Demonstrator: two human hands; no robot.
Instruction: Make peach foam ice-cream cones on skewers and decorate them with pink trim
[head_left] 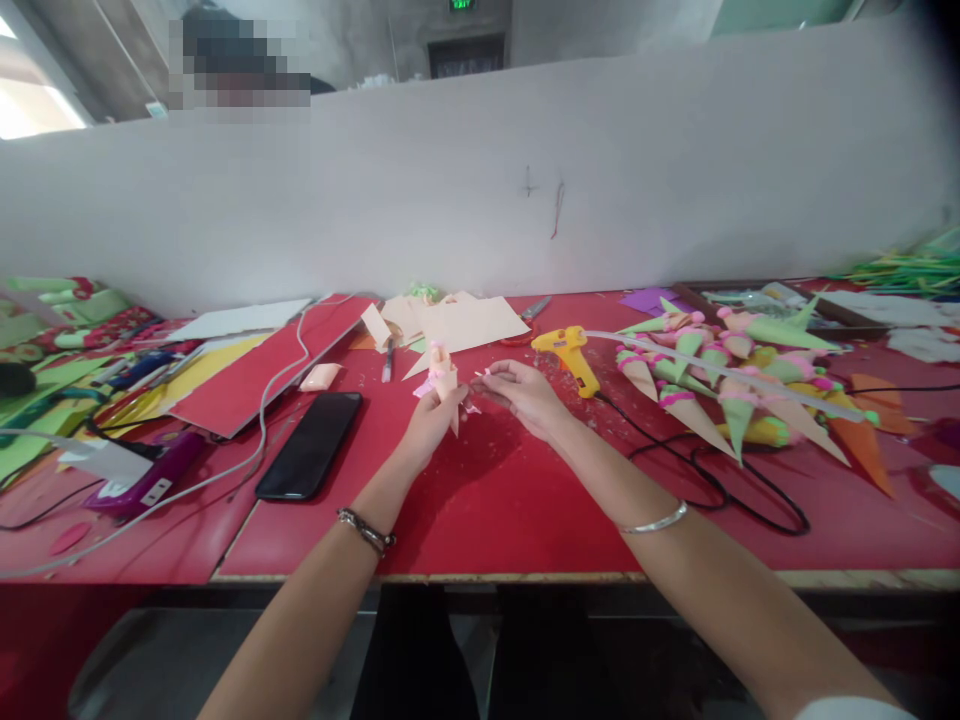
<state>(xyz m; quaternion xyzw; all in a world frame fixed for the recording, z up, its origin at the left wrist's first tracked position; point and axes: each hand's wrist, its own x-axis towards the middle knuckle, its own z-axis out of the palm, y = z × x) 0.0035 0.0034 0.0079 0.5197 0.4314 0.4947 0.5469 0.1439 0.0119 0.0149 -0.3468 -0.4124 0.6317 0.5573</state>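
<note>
In the middle of the red table, my left hand (429,420) is closed around a small cream and pink paper craft piece (444,378), which comes to a point at its lower end. Close by on the right, my right hand (525,398) has its thumb and fingers pinched together on a tiny pale piece whose kind is too small to make out. The two hands' fingertips nearly meet. A yellow hot glue gun (570,358) lies just beyond my right hand, a long glue stick poking out of its back. Cream paper sheets (480,328) lie behind my left hand.
A black phone (310,447) lies left of my hands. Several paper cones with pink trim (739,400) are piled at right, beside a black cord (727,495). Scissors (534,312) lie at the back. A purple power strip (154,480) and white cable are at left. A partition (450,200) stands behind.
</note>
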